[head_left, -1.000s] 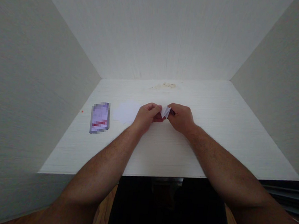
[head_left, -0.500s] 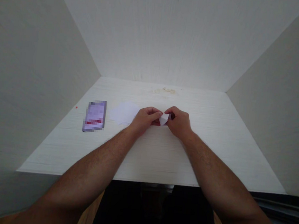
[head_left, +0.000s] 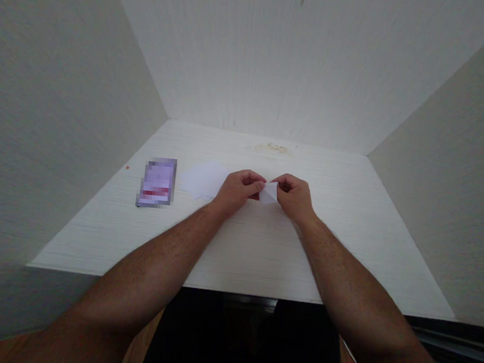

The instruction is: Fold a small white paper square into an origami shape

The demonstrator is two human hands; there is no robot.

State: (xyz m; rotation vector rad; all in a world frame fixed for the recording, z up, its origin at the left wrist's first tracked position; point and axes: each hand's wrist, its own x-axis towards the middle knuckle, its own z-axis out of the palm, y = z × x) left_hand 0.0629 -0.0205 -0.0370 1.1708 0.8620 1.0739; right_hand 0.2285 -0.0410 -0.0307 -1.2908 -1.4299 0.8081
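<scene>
A small folded piece of white paper is held between my two hands, just above the white table. My left hand pinches its left side between thumb and fingers. On the opposite side, my right hand grips the paper's right edge, fingers curled. A slanting crease shows across the paper's face. Left of my left hand, several loose white paper sheets lie flat on the table, their right part hidden behind that hand.
A blurred purple rectangular item with a red stripe lies at the left. White walls enclose the table at the back and both sides. A stained patch marks its rear, and a small red speck its left.
My right fingers have shifted to the paper's right edge, so more of its folded face shows. The view has turned slightly. The sheets and purple item stay put on the table.
</scene>
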